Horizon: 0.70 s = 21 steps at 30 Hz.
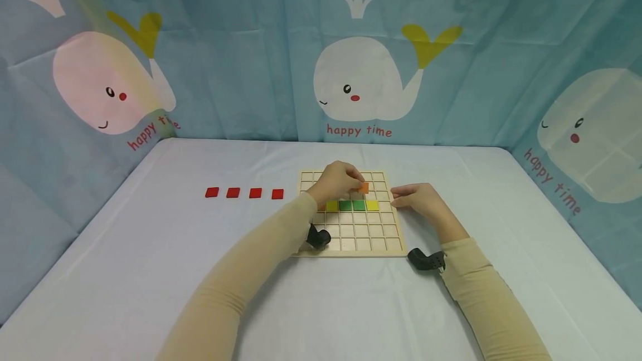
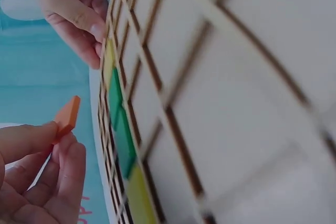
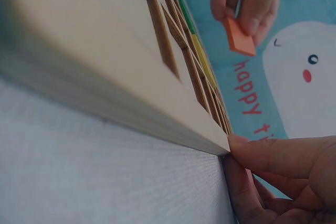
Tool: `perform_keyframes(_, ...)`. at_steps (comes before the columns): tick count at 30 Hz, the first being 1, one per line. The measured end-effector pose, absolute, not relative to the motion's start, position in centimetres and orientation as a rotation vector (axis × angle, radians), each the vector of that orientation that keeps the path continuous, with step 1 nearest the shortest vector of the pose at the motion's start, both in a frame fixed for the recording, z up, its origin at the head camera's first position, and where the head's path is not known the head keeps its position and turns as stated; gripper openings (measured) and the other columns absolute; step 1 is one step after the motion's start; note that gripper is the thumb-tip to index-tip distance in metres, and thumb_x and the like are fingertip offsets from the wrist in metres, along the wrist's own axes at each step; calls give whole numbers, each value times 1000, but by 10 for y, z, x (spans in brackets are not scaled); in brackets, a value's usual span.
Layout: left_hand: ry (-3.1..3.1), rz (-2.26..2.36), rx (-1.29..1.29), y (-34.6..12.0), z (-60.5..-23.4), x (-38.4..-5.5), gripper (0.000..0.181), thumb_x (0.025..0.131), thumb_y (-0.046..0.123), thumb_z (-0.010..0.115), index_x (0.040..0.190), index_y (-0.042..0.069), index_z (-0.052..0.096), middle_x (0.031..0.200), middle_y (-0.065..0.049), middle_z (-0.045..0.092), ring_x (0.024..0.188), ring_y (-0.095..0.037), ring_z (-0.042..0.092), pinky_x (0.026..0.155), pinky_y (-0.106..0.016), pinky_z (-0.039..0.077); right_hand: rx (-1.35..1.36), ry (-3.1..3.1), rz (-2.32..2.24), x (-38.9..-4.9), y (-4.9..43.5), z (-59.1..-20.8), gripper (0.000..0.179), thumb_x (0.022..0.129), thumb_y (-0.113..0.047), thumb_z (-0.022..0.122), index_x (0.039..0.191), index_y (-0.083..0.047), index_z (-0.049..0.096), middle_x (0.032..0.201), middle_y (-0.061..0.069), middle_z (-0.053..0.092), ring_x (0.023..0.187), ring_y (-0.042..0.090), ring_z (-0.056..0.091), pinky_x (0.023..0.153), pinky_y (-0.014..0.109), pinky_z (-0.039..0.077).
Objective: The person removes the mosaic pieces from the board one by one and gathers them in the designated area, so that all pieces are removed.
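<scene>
My left hand reaches over the wooden grid board and pinches an orange square tile between thumb and fingertips. The tile is raised above the board, tilted in the left wrist view. Below it a row of tiles lies in the grid: a yellow tile, two green tiles side by side, and another yellow tile. The row's left end is partly hidden by my left wrist. At the board's right edge, my right hand grips the rim with thumb and fingers.
Several red square tiles lie in a spaced line on the white tablecloth, left of the board. A blue curtain with whale prints stands behind and beside the table. Black wrist devices sit on both wrists.
</scene>
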<state>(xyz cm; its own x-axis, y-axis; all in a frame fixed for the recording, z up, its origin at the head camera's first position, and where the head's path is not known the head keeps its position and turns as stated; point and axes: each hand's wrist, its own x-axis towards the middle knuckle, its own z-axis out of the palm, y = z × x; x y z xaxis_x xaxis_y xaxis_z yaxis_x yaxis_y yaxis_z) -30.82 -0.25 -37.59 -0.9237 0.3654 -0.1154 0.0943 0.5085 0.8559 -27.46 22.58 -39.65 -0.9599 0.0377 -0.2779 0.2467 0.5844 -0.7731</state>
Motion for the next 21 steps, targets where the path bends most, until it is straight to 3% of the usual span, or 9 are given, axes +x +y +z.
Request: perform_keyframes(21,2421,1471,181,-67,-382,-304,11,91,20,72,99,14,76,117,-3,69,89,-16,66,80,-27,56,226,2582,-1313,-274,226,-394,50,88,-16,73,135,-4,61,132,15,65,113,19,63,103,40,47)
